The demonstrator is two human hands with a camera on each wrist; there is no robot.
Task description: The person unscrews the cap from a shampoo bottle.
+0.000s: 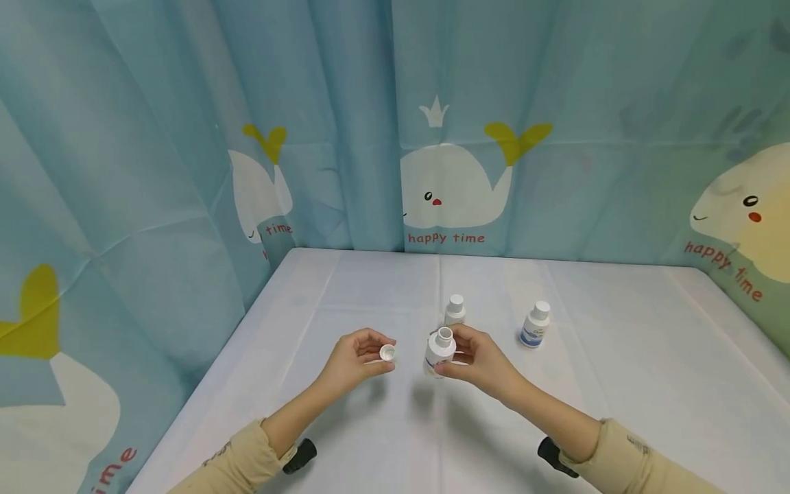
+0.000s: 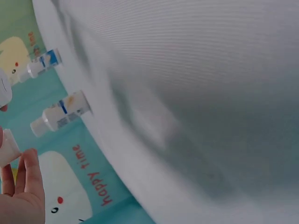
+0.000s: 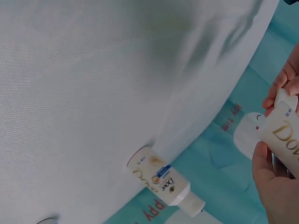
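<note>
In the head view my left hand [image 1: 354, 358] pinches a small white cap [image 1: 387, 353], its hollow side facing up toward the camera. The cap also shows in the left wrist view as a white cap [image 2: 8, 148] at the fingertips [image 2: 31, 161]. My right hand [image 1: 484, 360] grips a white bottle [image 1: 437, 355] by its sides, above the table; its mouth is uncapped. Lettering on this Dove bottle [image 3: 285, 133] reads clearly in the right wrist view. Cap and bottle are apart, a short gap between them.
Behind the held bottle stands a capped white bottle [image 1: 455, 309], partly hidden by it. Another capped bottle [image 1: 534, 324] with a blue label stands farther right. All are over a white-covered table [image 1: 345, 288], with a blue whale-print curtain [image 1: 358, 171] behind and at the sides.
</note>
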